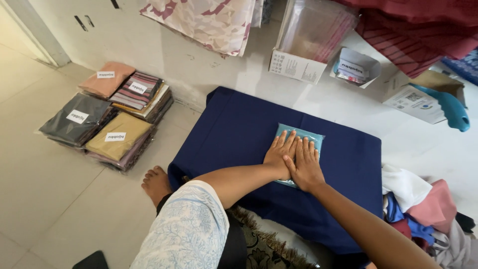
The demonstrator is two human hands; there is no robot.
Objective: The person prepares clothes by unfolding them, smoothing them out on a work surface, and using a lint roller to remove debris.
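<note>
while both palms lie flat, the left hand (282, 153) and right hand (304, 165) press side by side on a teal packet (307, 136) that rests near the middle of a navy cloth (234, 134) spread over a low surface. the fingers of each hand are stretched out straight and held close together, pointing away from the person, and the two hands touch along their inner edges, the right thumb lying over the back of the left hand. the packet shows past the fingertips and a little below the right wrist; its wrap looks clear and shiny. a bare foot (156, 183) rests on the tiled floor (45, 164) just left of the cloth. further left, stacks of wrapped folded fabrics (107, 117) in pink, striped, grey and tan sit on the floor, each with a white label. against the wall stand a box of clear bags (308, 45) and a small open box (354, 68). a loose heap of clothes (423, 209) lies to the right, and a blue iron (448, 107) sits on a carton.
</note>
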